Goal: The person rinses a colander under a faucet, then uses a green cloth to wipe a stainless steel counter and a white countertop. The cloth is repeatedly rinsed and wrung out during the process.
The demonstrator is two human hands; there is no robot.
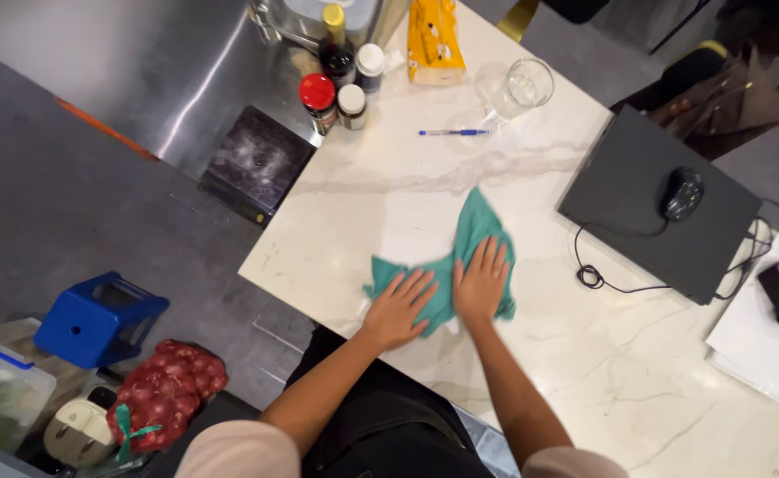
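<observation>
Nearest the camera, both forearms reach out over the white marble table. The left hand lies flat, fingers spread wide, pressing the near corner of a teal cloth. The right hand lies just beside it, also flat and open, palm down on the middle of the same cloth. Neither hand grips anything; both press the cloth against the stone. The cloth is crumpled, with one peak pointing away from the person toward the middle of the table.

To the right, well apart from the cloth, sits a closed dark laptop with a black mouse resting on its lid and a looped cable trailing onto the table. Farther out lie a blue pen, two clear glasses, a yellow packet and a cluster of bottles and jars at the table's far edge.

Risks, as I judge them: a wide sweep to the right could snag the cable loop and drag the mouse off the lid. A long push forward could roll the pen or knock the glasses, which stand close together. A damp cloth near the laptop could wet it.

On the floor to the left are a blue stool and a red mesh bag of onions.
</observation>
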